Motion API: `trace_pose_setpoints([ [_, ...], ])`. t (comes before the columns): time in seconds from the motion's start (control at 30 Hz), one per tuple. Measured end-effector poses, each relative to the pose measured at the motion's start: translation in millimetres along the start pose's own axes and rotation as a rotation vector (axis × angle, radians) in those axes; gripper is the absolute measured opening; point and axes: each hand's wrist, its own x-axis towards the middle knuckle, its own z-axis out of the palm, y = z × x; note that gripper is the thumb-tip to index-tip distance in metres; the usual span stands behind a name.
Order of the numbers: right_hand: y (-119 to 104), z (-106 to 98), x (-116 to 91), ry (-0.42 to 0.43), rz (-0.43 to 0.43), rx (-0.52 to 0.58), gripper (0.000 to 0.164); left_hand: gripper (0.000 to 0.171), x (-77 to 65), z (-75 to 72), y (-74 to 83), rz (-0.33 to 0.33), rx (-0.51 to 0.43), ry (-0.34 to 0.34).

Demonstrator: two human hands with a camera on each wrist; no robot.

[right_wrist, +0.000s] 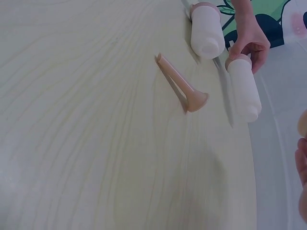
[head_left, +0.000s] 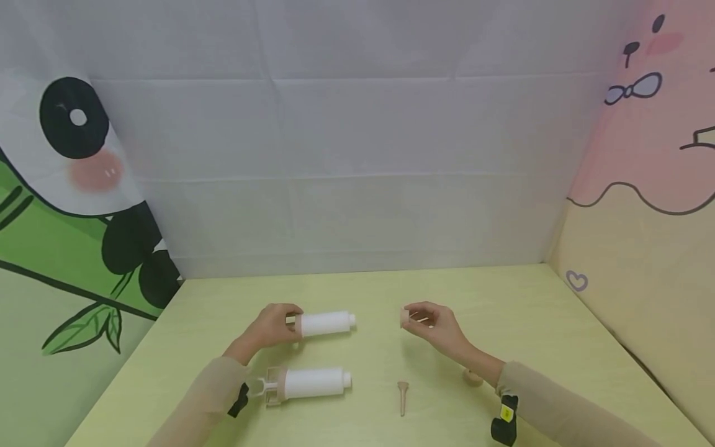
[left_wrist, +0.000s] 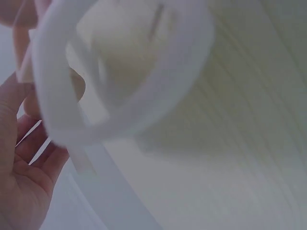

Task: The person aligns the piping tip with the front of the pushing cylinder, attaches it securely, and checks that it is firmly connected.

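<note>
My left hand (head_left: 276, 326) grips the pinkish collar end of a white cylinder (head_left: 326, 323) with a short, narrow nozzle pointing right. Nearer me lies a second white cylinder (head_left: 314, 382) with a pinkish collar and a pale looped handle (head_left: 258, 387); a white loop (left_wrist: 129, 124) looms blurred in the left wrist view. To the right, my right hand (head_left: 441, 326) pinches a small pale pink cap-like piece (head_left: 404, 318) above the table. In the right wrist view that hand (right_wrist: 302, 167) shows only at the edge, its piece not clearly visible.
A pinkish peg with a flared end (head_left: 403, 397) lies on the pale wood-grain table (head_left: 357, 288). Partly behind my right forearm sits a small round pinkish piece (head_left: 472, 377). A white cloth wall (head_left: 357, 217) stands at the back, with cartoon-printed panels at both sides.
</note>
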Motion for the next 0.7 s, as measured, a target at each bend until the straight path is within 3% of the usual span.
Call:
trace_pose_setpoints([
  [0.13,0,0,0,-0.006,-0.004,0.001,0.029,0.041,-2.8,-6.8,8.9,0.038,-0.026,0.006],
  [0.43,-3,2,2,-0.019,-0.017,0.005,0.028,0.045,-3.5,-27.9,37.9,0.144,0.060,0.080],
  [0.7,-7,3,5,-0.024,-0.015,0.013,0.028,0.046,-9.9,-31.4,75.2,0.229,0.133,0.086],
])
